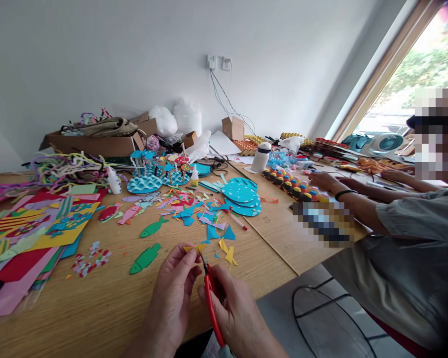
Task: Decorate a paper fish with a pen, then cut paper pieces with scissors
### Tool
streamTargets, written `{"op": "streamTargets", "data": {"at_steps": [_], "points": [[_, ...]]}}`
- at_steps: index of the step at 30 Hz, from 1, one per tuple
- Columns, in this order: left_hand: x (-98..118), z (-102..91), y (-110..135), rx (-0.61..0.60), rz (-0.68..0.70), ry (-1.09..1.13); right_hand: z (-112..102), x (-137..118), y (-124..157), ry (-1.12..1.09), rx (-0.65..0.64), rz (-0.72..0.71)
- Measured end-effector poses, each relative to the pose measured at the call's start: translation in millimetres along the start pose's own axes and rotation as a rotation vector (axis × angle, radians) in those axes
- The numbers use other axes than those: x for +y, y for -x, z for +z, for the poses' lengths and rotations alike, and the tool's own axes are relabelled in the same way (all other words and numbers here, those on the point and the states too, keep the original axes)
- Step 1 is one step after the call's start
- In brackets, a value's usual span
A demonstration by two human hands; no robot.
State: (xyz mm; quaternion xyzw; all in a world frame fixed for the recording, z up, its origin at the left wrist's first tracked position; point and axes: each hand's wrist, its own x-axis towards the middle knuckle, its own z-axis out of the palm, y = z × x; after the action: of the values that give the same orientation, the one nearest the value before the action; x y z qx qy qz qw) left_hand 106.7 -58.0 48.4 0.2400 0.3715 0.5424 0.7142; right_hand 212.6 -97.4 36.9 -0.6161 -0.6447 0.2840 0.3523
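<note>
Between the fingertips of my left hand [175, 293] is a small piece of yellow paper [194, 247]. My right hand [233, 303] grips red-handled scissors [211, 308], and their blades meet the lower edge of that yellow paper. Two green paper fish [145, 258] lie on the table to the left of my hands, one above the other. Yellow paper scraps [228, 252] rest just right of the blades. Beyond them spreads a heap of colourful paper cuttings [186, 206].
Coloured paper sheets [59, 233] are stacked at left. Glue bottles [114, 180], blue paper discs [241, 194] and a white tumbler [261, 158] stand or lie farther back. A thin stick [271, 244] lies to the right. Another person's arms [358, 191] reach over painted egg-carton pieces [293, 185].
</note>
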Motion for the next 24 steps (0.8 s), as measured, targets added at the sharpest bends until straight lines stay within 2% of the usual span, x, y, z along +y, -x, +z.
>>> {"op": "streamTargets", "data": {"at_steps": [9, 24], "points": [[-0.7, 0.1, 2.0, -0.089, 0.024, -0.005, 2.7, 0.3, -2.2, 0.004, 0.03, 0.011], [-3.7, -6.6, -4.4, -0.089, 0.057, -0.071, 0.2, 7.4, -1.4, 0.015, 0.014, 0.044]]}}
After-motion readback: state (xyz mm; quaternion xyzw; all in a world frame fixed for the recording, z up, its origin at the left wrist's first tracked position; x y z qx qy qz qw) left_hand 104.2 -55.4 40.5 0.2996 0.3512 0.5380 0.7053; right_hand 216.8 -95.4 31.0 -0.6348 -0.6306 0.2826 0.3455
